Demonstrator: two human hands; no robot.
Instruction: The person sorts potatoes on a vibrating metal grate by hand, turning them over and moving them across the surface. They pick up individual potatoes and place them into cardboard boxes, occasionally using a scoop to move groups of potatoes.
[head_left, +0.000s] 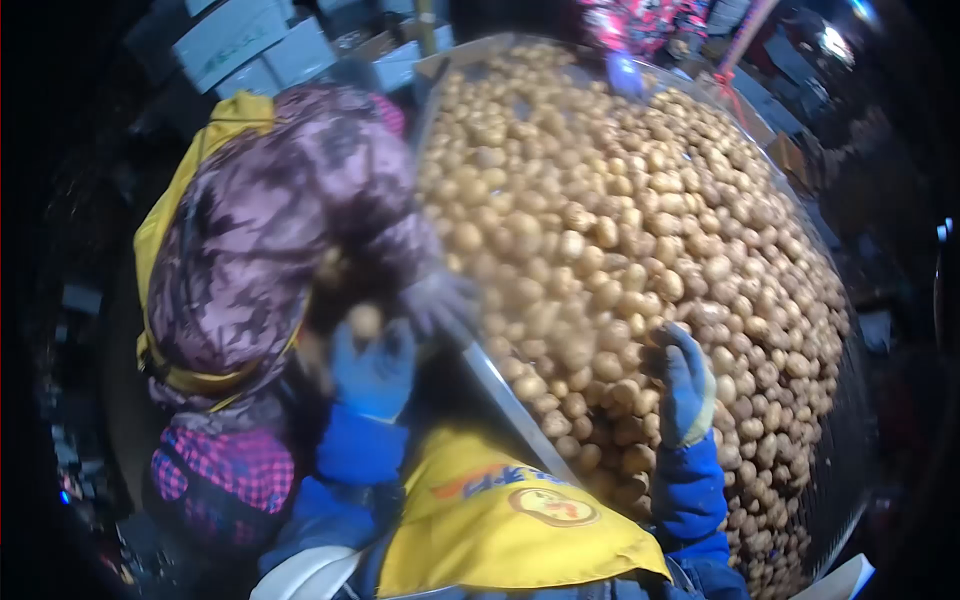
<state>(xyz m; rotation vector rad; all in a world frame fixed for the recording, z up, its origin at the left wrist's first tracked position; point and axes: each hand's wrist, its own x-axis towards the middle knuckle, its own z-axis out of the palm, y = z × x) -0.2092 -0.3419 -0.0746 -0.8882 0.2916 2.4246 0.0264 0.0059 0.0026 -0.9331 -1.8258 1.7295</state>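
My left hand, in a blue glove, is left of the bin's metal edge. Its fingers are around a round potato, somewhat blurred. My right hand, in a blue and pale glove, rests among the heaped potatoes. Its fingers stretch forward with a slight curve, and the thumb side is in shadow against the potatoes. No potato shows clearly in its grasp.
A co-worker in a purple patterned jacket bends close on the left, a gloved hand at the bin's metal edge. Boxes are stacked behind. Another person in pink clothing stands at the far side.
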